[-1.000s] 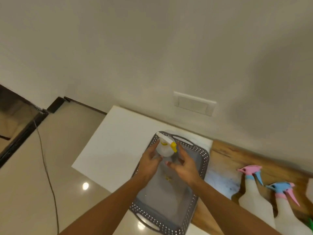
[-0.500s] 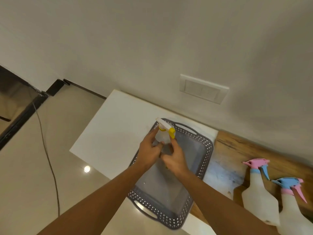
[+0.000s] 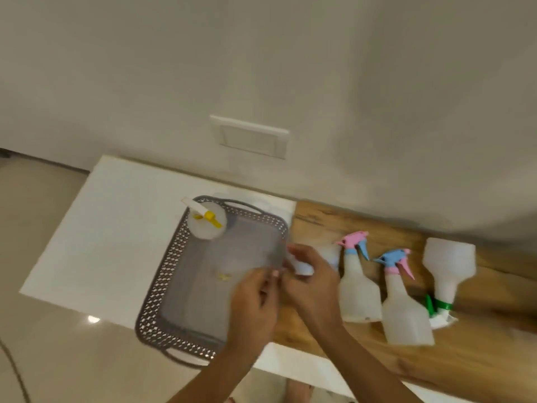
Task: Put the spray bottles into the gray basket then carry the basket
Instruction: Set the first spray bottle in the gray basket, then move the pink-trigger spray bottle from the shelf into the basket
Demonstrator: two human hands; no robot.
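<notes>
The gray basket point(image 3: 162, 289) lies on the white counter. A spray bottle with a yellow trigger point(image 3: 207, 222) stands in its far left corner. My left hand point(image 3: 255, 303) hovers over the basket's right side, fingers loosely apart and holding nothing. Just past the basket's right rim, my right hand point(image 3: 313, 283) curls around the white head of a pale spray bottle point(image 3: 329, 253) that is mostly hidden and blurred. On the wooden top to the right stand a pink-topped bottle point(image 3: 359, 289) and a blue-topped bottle point(image 3: 405, 312). A green-collared bottle point(image 3: 449, 266) lies beyond them.
The wall with a white switch plate point(image 3: 251, 136) runs close behind the counter. The white counter point(image 3: 116, 228) ends at the left over a glossy floor point(image 3: 43, 359). The wooden top point(image 3: 479, 359) stretches right.
Both hands let go of the yellow-trigger bottle, which now stands in the basket, and moved right to the basket's right rim. The view swung right, showing more bottles.
</notes>
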